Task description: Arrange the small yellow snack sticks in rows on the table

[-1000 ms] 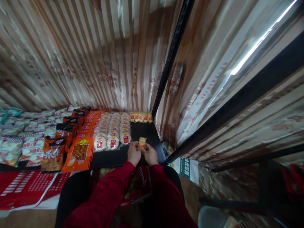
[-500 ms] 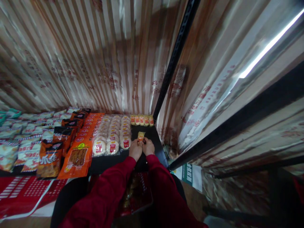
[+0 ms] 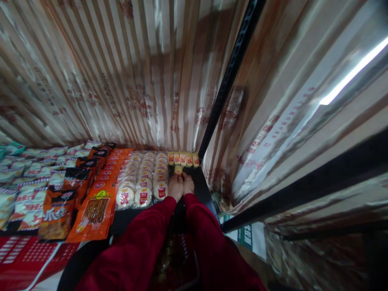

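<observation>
Side by side on the black shelf (image 3: 203, 193), my left hand (image 3: 176, 186) and my right hand (image 3: 188, 184) close their fingers on a small yellow snack packet (image 3: 178, 170). Its top shows beyond my fingertips; the lower part is hidden by them. Just behind it stands a row of matching yellow packets (image 3: 183, 159) with red labels, along the back edge. Left of my left hand lie columns of round white cakes in clear wrappers (image 3: 160, 190).
Orange snack bags (image 3: 93, 214), black-and-orange bags (image 3: 57, 216) and white bags (image 3: 30, 202) fill the shelf leftward. A black post (image 3: 226, 85) rises at the back right corner. A red basket (image 3: 27, 258) is low left. Dark packaging (image 3: 174, 262) lies below my arms.
Both hands have moved the small yellow packet farther back, close to the row of matching packets. The view has shifted slightly.
</observation>
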### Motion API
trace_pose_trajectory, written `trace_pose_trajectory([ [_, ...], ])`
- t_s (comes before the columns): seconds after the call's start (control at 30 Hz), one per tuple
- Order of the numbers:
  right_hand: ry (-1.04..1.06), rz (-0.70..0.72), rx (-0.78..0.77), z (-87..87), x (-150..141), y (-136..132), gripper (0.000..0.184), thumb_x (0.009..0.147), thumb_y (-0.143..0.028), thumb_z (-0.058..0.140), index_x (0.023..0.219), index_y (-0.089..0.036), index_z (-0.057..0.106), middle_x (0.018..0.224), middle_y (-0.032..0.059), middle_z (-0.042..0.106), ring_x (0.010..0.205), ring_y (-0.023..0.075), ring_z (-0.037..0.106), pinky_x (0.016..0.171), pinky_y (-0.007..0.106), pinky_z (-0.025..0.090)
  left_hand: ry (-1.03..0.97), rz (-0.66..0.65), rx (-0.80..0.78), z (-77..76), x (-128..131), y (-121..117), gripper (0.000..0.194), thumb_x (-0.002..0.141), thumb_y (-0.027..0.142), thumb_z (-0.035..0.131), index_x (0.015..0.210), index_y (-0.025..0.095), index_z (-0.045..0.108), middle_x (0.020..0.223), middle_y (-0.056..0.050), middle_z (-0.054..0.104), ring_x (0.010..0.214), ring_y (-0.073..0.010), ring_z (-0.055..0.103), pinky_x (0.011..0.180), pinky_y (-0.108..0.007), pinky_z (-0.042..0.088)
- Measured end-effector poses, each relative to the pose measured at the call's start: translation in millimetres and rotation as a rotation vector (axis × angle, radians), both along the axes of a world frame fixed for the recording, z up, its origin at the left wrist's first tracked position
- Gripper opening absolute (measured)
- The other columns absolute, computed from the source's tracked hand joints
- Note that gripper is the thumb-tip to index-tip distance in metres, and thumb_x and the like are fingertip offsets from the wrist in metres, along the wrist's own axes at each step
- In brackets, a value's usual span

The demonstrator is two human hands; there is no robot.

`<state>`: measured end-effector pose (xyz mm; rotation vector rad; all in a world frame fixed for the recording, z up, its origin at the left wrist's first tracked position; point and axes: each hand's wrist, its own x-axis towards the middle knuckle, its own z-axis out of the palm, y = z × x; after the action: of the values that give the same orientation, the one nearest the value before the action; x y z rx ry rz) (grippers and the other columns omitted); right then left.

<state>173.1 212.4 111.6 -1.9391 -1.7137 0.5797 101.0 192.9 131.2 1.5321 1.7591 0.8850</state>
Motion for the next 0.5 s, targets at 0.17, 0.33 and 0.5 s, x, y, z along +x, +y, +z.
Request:
trace_pose_trajectory([
  [0.17,-0.005,0.029,0.009,3.5,-5.1,16.3,0.036,0.077,-0.015,0.046,0.108,-0.021,0.063,0.089,0.0075,0.064,0.083,0.0167,0.057,0.073,0.023,0.041,0.02,0.012,-0.011,-2.9,-0.1,14.4,0.036,0.085,0.019,0.033,0.112,0.012,0.057,0.121,-0.012,0.056,0.117,-0.0176,0.048,0.101,-0.028,0.034],
  [0.33,0.034,0.105,0.052,4.4,-8.5,29.9,0.036,0.075,-0.01,0.044,0.1,-0.02,0.066,0.099,0.0089,0.065,0.092,0.0198,0.057,0.079,0.026,0.043,0.077,-0.011,-0.043,10.9,3.7,23.2,0.039,0.084,0.014,0.031,0.113,0.01,0.057,0.124,-0.014,0.054,0.124,-0.0196,0.042,0.106,-0.03,0.029],
  [0.5,0.023,0.077,0.081,-14.4,-9.1,44.7,0.038,0.08,-0.011,0.041,0.113,-0.014,0.059,0.106,0.0126,0.064,0.095,0.0191,0.057,0.08,0.024,0.043,0.059,0.009,-0.071,33.2,21.7,27.7,0.045,0.076,0.003,0.034,0.114,0.013,0.057,0.128,-0.015,0.052,0.127,-0.0208,0.038,0.109,-0.033,0.023],
])
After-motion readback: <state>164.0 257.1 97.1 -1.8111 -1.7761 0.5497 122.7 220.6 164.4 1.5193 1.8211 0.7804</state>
